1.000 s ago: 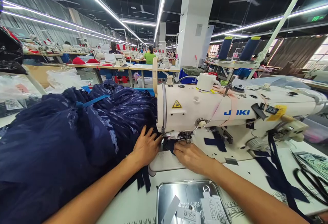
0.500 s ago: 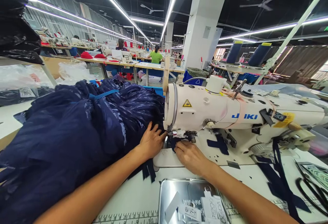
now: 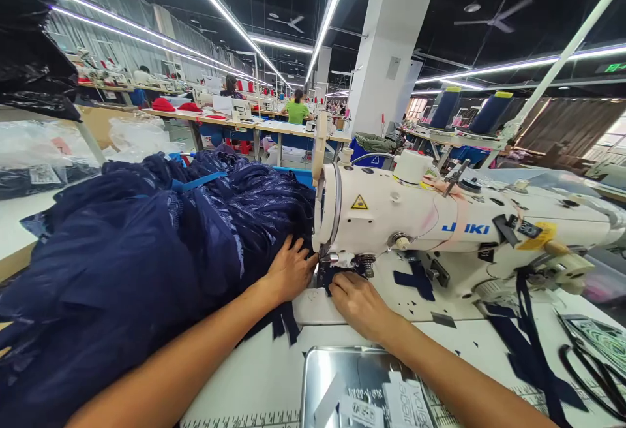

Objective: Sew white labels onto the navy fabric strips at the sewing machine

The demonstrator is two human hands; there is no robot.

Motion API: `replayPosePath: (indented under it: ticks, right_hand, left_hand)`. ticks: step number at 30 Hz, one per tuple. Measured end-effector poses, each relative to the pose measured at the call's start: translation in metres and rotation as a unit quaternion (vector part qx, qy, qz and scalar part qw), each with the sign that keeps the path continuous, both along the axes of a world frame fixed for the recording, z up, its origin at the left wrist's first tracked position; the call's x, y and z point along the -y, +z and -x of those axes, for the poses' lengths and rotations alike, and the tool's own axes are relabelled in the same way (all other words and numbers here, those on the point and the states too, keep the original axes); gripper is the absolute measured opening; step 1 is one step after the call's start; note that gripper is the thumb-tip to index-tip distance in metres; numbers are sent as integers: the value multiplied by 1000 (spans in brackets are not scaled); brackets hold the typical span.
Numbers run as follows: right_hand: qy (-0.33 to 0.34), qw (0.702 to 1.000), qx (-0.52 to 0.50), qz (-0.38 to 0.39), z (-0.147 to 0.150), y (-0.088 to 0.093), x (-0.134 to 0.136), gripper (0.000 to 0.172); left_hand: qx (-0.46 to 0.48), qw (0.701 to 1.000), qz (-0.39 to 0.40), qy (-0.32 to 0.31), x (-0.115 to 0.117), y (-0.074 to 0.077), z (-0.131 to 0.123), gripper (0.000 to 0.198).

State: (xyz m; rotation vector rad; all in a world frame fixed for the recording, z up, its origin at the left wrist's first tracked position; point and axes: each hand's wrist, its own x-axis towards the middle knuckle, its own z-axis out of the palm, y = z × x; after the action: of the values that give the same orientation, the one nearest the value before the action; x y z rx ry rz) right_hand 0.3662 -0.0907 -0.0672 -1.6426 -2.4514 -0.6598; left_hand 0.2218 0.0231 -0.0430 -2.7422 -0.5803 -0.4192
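A white sewing machine [image 3: 376, 213] stands in front of me. My left hand [image 3: 289, 271] lies at the left of its needle area, fingers spread over the edge of a big heap of navy fabric [image 3: 122, 265]. The hand is open, pressing on the cloth. Just right of the needle, my right hand [image 3: 359, 301] has its fingers curled together on a small dark navy piece of fabric [image 3: 334, 276] at the needle plate. Its fingertips are partly hidden, and the needle itself cannot be made out.
A shiny metal tray [image 3: 315, 366] with white labels [image 3: 403, 402] lies before the machine. Navy strips [image 3: 533, 350] and black scissors [image 3: 591, 376] are at the right. Navy scraps [image 3: 415, 278] dot the machine bed. Thread cones [image 3: 491, 111] stand behind; a person [image 3: 297, 110] sits farther off.
The view has shifted slightly. My right hand has moved a little to the left beside the needle. My left hand stays nearly in place on the navy fabric.
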Motion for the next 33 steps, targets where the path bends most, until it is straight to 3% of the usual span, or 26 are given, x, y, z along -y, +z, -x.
replayPosePath:
  ticks: [8,12,16,21,24,28,33]
  right_hand:
    - [13,999,-49,-10,-4,-2,-1,14]
    - [4,999,-49,-7,-3,0,0,15]
    - [5,998,-58,-11,-1,2,0,14]
    - [24,996,-78,-44,1,4,0,12]
    - [31,993,-89,-68,1,1,-1,11]
    - [47,990,-102,-90,2,-3,-2,12]
    - [52,989,-115,-74,3,-5,-2,13]
  left_hand:
    - [28,997,15,-69,-20,0,7,17]
    - [129,984,-31,-119,-27,-3,11,20]
    - [226,964,-57,-125,-22,-1,17,23]
    - [275,950,-64,-135,-4,13,20,28]
    - [283,947,-67,-134,9,22,17,37]
    - [259,959,-44,-107,19,29,10,34]
    - [204,973,66,-83,16,30,9,23]
